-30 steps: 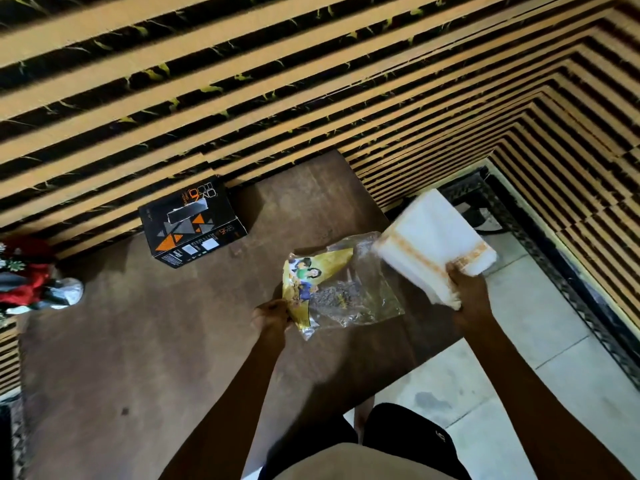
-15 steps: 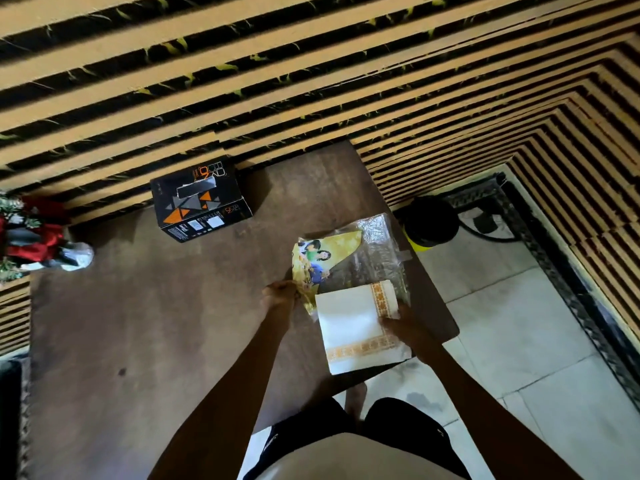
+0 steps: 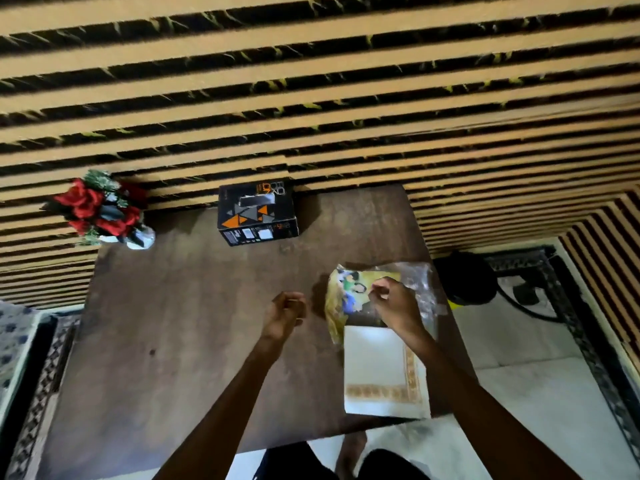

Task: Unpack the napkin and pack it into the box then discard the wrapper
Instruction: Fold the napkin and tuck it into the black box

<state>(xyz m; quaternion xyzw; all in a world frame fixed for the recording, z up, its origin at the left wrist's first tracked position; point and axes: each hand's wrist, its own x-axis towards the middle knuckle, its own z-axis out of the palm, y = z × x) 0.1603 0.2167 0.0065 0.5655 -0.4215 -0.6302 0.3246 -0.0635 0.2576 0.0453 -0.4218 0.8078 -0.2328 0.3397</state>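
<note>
The white folded napkin (image 3: pixel 377 368) with a gold border lies flat near the front right corner of the brown table (image 3: pixel 194 327). Just behind it lies the wrapper (image 3: pixel 346 296), clear plastic with a yellow printed card inside. My right hand (image 3: pixel 394 306) rests over the wrapper, its fingertips pinched on the card's edge. My left hand (image 3: pixel 284 315) hovers to the left of the wrapper, apart from it, with its fingers curled and nothing in them. The black box (image 3: pixel 258 213) with orange triangles stands at the table's back edge, a slot open in its top.
A vase of red flowers (image 3: pixel 100 209) stands at the back left corner. A slatted wall rises right behind the table. On the tiled floor to the right sits a dark round object (image 3: pixel 464 278) with a cable. My knees show below the table's front edge.
The napkin went from my raised right hand down onto the table. My right hand let go of it and moved onto the wrapper. My left hand released the wrapper and drew left.
</note>
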